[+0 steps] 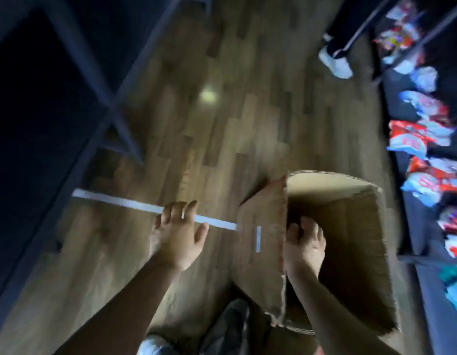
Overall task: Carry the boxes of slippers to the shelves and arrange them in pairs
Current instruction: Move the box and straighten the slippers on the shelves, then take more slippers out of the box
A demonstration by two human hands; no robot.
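Left hand (176,235) hovers open, fingers spread, above the wooden floor (209,139) and a white strip (135,204). Right hand (305,248) grips the left wall of the open cardboard box (350,226) at near right; its mouth faces up, its long axis running near to far.

Brown cardboard box (350,239), wood-grain floor (209,139), white strip (135,204).

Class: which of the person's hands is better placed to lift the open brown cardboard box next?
Right. The right hand already reaches inside the open brown cardboard box at its wall, while the left hand hovers open over the wooden floor, apart from it.
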